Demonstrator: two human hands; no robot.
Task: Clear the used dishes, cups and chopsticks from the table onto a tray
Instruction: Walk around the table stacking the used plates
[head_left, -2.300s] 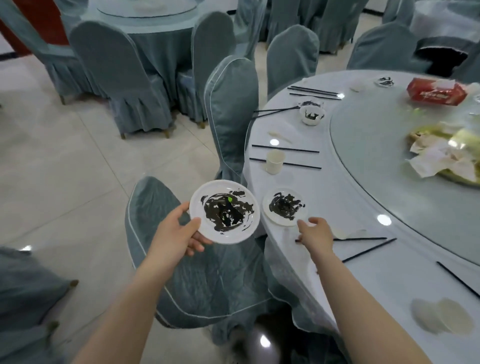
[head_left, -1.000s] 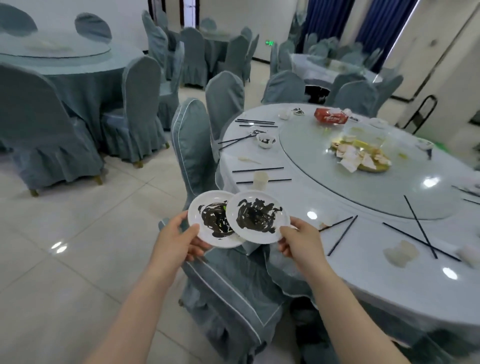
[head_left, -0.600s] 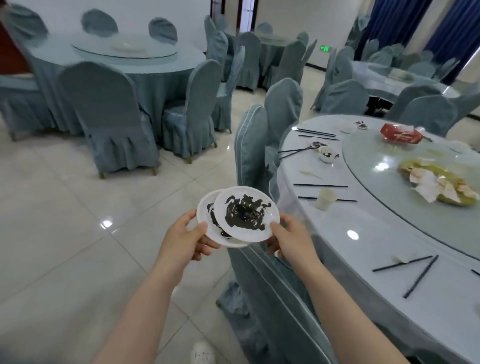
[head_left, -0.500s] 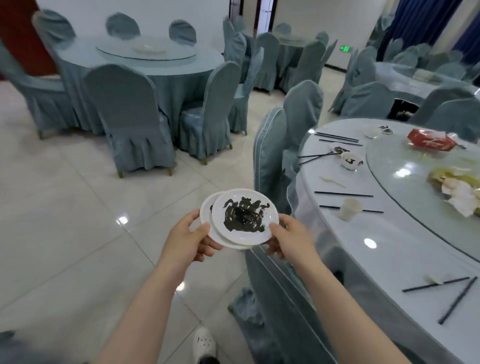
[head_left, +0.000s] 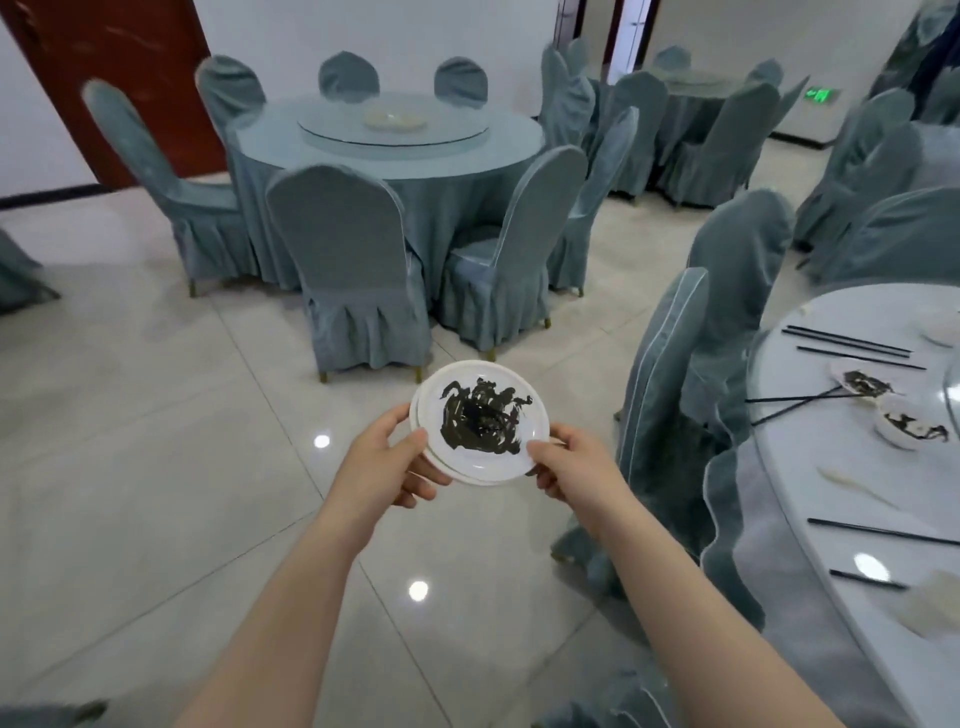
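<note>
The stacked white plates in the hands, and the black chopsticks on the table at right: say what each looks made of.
Stacked white plates: probably glazed ceramic or melamine; the smooth white rims show a slight sheen, and dark sauce sits smeared on top. The look cannot settle which.

Black chopsticks: likely plastic or lacquered wood; thin, straight, uniformly black sticks with no grain visible. Too small to tell further.

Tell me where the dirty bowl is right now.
In the head view the bowl sits at the far right on the table, just right of a dirty plate and the crossed chopsticks.
</note>
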